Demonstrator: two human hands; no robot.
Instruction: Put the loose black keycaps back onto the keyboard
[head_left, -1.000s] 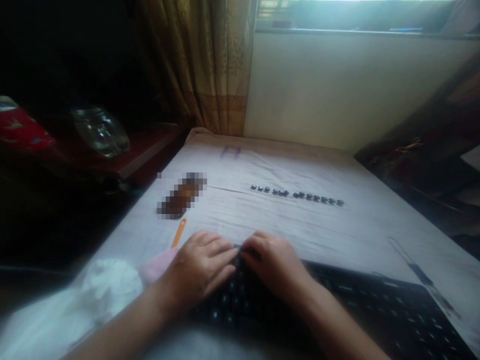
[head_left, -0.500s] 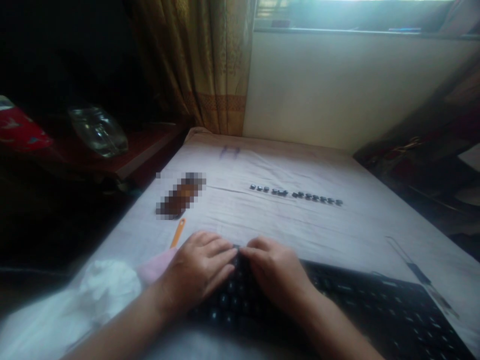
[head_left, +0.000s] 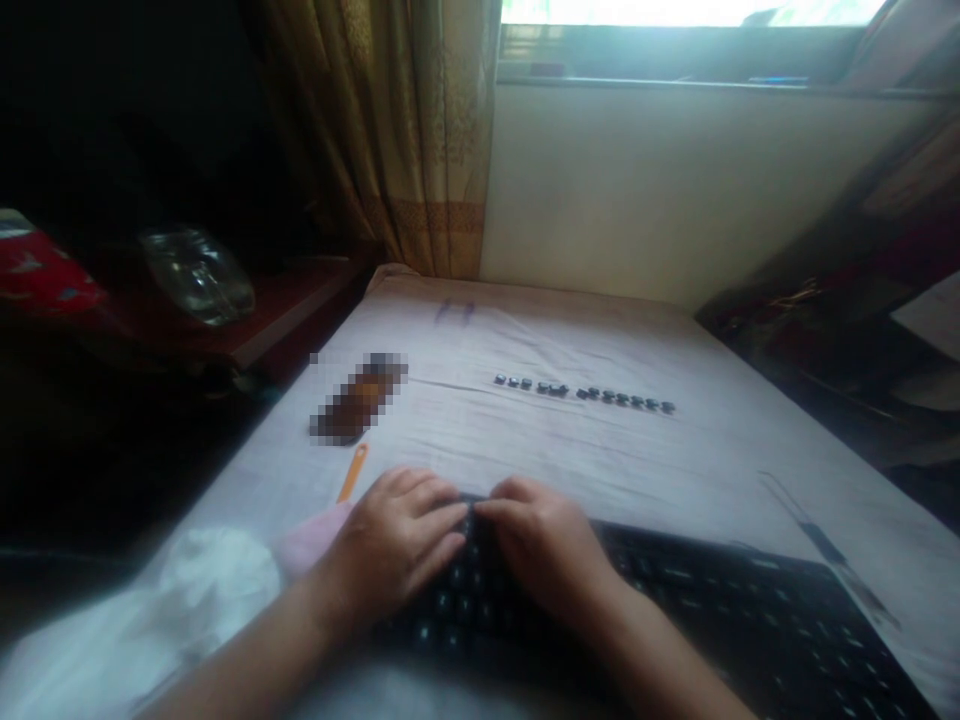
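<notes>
A black keyboard (head_left: pixel 712 585) lies at a slant on the pale cloth in front of me. My left hand (head_left: pixel 397 535) is wrapped over its far left end, thumb and index finger reaching across the keys. Close by, my right hand (head_left: pixel 544 535) is closed, with its fingertips at a key near the far edge. What those fingertips hold, if anything, is hidden. Beyond the keyboard, several small dark keycap-like pieces (head_left: pixel 630 401) lie in a broken row. An orange strip-shaped handle (head_left: pixel 353 472) sticks out past my left hand, beside a pink cloth (head_left: pixel 311 540).
White crumpled fabric (head_left: pixel 217 570) lies at the near left. Farther up is a blurred-out brown item (head_left: pixel 358 400). A thin tool with a wire loop and dark handle (head_left: pixel 823 543) lies on the right. A glass jar (head_left: pixel 199 280) stands on a reddish-brown surface (head_left: pixel 277 310) at left.
The view has tilted up a little and shifted right, so the cloth's contents appear lower and more to the left. Both hands keep nearly the same place on the keyboard.
</notes>
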